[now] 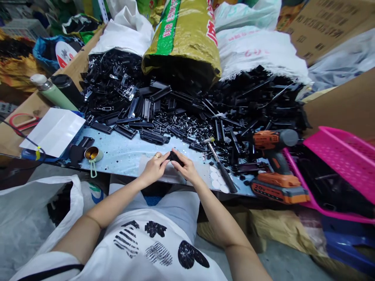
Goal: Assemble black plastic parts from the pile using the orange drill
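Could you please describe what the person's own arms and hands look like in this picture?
Both forearms are bare, with no watch or bracelet. The left hand and right hand wear no gloves; a thin ring sits on a left finger. The white left sleeve is short, with dark trim.

A heap of black parts [187,105] spills from a yellow sack [187,35] and white sacks [258,47] across the far side of a pale blue table [125,150]. At right, an orange drill [275,164] stands just beside a pink basket [345,156], with a hammer [219,164] lying to its left near white discs [218,181]. At left sit a green bottle [52,91], a black flask [68,89], a white sheet [54,130], a brass cup [93,154] and red scissors [22,121]. A white bag [26,210] lies open near left; a cardboard box [322,23] stands far right.
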Demonstrator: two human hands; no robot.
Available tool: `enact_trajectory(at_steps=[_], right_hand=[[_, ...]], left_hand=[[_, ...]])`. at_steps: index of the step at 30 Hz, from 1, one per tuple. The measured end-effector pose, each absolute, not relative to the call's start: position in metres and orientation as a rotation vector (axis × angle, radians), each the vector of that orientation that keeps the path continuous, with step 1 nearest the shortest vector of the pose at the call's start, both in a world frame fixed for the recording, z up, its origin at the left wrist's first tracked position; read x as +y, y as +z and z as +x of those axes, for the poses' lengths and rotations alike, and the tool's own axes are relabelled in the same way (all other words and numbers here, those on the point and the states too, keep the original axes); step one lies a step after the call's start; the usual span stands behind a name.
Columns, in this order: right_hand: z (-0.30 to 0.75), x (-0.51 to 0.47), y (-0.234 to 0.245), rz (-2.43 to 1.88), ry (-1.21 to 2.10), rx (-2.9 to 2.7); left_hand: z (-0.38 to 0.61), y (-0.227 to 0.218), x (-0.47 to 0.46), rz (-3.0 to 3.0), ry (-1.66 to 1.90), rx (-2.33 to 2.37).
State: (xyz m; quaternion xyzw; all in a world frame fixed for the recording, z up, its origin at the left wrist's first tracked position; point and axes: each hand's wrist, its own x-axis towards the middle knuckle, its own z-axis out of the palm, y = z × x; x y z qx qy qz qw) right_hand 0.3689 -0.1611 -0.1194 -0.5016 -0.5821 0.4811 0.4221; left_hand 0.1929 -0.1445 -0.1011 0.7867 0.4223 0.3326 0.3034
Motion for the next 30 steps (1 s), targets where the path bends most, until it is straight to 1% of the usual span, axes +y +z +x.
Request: enact_trajectory(at_steps=[2, 6, 9, 11, 13, 15, 17, 18, 20, 22, 26, 30], right_hand=[[0.368, -0.163, -0.116, -1.261, 1.089, -1.544], [0.350, -0.170, -0.114, -1.281, 0.957, -1.520], [0.342, -0.168, -0.114, -1.322, 0.877, -1.686], [0.352, -0.155, -0.110, -1.401, 0.819, -1.872], [0.379, -0.129, -0.103, -1.570, 0.652, -1.932], [0.420, -0.095, -0.095, -1.807, 0.363, -1.787], [0.468, -0.060, -0.088, -2.079, 0.073, -1.566], [0.491, -0.045, -0.085, -2.137, 0.035, -1.506], [0.533, -0.022, -0.081, -2.207, -0.002, -1.423], [0.565, -0.009, -0.081, -2.228, 0.023, -1.383], [0.600, 0.000, -0.088, -2.190, 0.118, -1.351], [0.604, 0.012, -0.084, -2.062, 0.205, -1.347]], left_hand=[[0.197, -0.097, -0.148, 2.082, 0.964, 1.165], [0.205, -0.097, -0.150, 2.011, 1.198, 1.183], [0.203, -0.109, -0.151, 1.965, 1.174, 1.176], [0.198, -0.117, -0.153, 1.882, 1.125, 1.307], [0.192, -0.122, -0.154, 1.901, 1.020, 1.474], [0.187, -0.120, -0.151, 2.138, 0.803, 1.480], [0.185, -0.115, -0.143, 2.456, 0.493, 1.240], [0.185, -0.111, -0.138, 2.570, 0.344, 1.095], [0.188, -0.106, -0.129, 2.698, 0.125, 0.915], [0.191, -0.104, -0.123, 2.750, 0.043, 0.931], [0.190, -0.107, -0.122, 2.766, 0.077, 1.086], [0.181, -0.114, -0.123, 2.775, 0.092, 1.168]])
